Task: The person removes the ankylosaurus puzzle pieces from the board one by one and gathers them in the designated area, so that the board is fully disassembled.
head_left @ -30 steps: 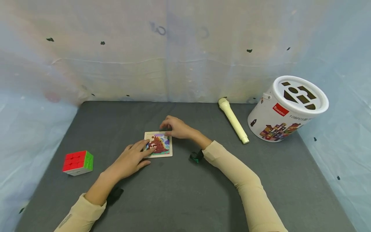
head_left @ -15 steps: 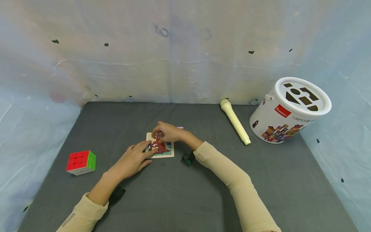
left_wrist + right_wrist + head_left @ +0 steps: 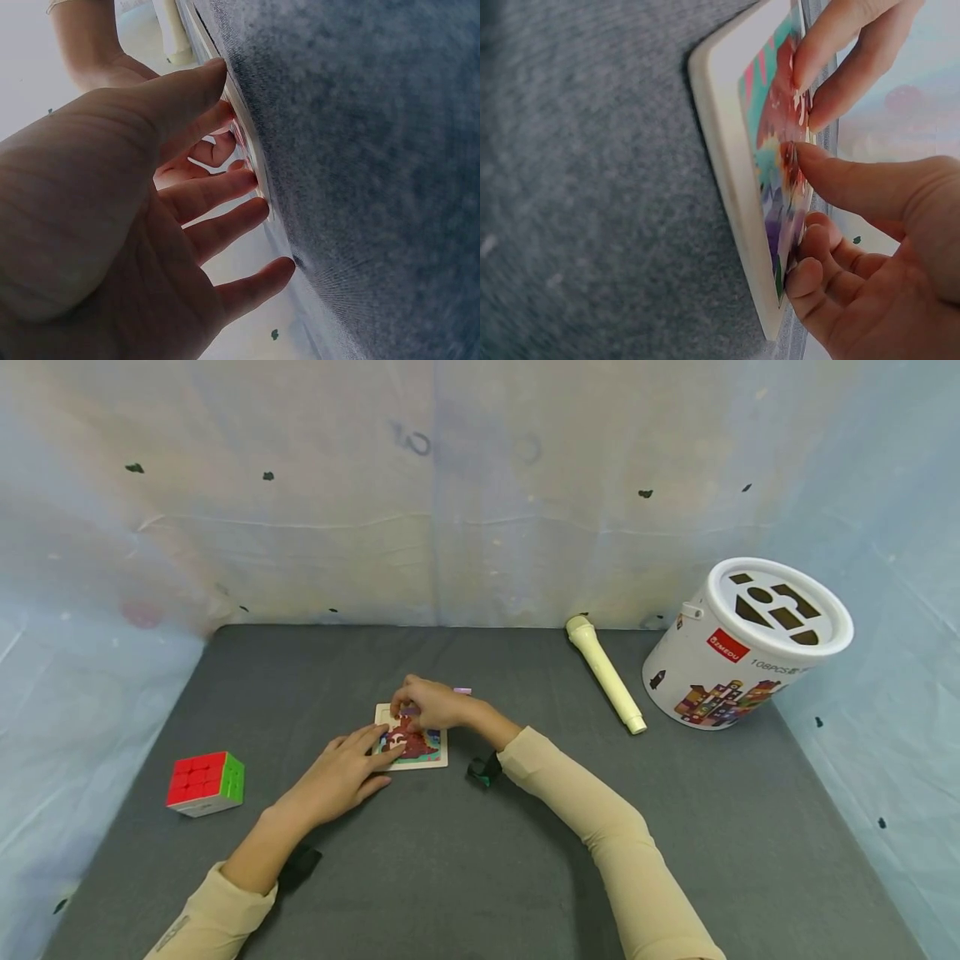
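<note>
A small wooden-framed jigsaw puzzle (image 3: 427,758) with a red dinosaur picture lies flat on the dark table. My left hand (image 3: 343,774) rests on its left side, fingers spread and fairly straight, with fingertips on the picture and frame. From the far right, my right hand (image 3: 432,703) reaches over the puzzle. The right wrist view shows its thumb (image 3: 817,159) pressed on the picture and its other fingers curled at the frame's far edge, gripping at the puzzle. Part of the picture under that hand is hidden. A small purple piece (image 3: 462,691) lies just beyond the right wrist.
A red, green and white Rubik's cube (image 3: 204,783) sits at the left. Back right are a pale yellow toy microphone (image 3: 606,673) and a white lidded bucket (image 3: 738,668) with shape holes. Plastic sheeting (image 3: 480,543) hangs behind the grey-black table (image 3: 450,877).
My right hand has moved left and nearer, from the puzzle's top right corner onto its upper middle. The purple piece has come into view behind it. My left hand has stayed on the puzzle.
</note>
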Motion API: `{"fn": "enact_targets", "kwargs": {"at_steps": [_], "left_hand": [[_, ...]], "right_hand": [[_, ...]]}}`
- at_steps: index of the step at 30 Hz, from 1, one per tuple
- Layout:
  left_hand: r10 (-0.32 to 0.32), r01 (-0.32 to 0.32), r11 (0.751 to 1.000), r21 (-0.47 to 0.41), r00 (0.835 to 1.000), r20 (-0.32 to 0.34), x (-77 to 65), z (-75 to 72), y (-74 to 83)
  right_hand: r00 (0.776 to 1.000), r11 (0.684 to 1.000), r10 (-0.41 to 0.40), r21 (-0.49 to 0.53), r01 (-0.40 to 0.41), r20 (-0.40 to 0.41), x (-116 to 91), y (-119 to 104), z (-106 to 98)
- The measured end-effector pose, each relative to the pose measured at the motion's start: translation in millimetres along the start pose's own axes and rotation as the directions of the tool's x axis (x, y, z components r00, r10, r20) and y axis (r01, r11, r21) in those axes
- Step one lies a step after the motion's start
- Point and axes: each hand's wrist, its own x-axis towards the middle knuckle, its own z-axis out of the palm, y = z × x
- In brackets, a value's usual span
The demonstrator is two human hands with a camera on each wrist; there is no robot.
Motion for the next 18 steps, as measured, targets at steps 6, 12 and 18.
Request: {"fn": "enact_targets", "kwargs": {"at_steps": [6, 12, 18], "left_hand": [[0.015, -0.015, 1.000, -0.005, 1.000, -0.024, -0.7, 0.4, -0.1], [0.023, -0.023, 1.000, -0.003, 0.999, -0.032, -1.1, 1.3, -0.5], [0.018, -0.019, 1.000, -0.005, 1.000, -0.024, -1.0, 1.8, -0.8]], "right_hand": [[1.000, 1.000, 0.007, 0.011, -0.007, -0.003, -0.7, 0.2, 0.2], [1.000, 1.000, -0.002, 0.020, 0.002, -0.011, -0.5, 1.1, 1.2], [1.000, 1.000, -0.011, 0.023, 0.011, -0.022, -0.5, 1.1, 1.6]]}}
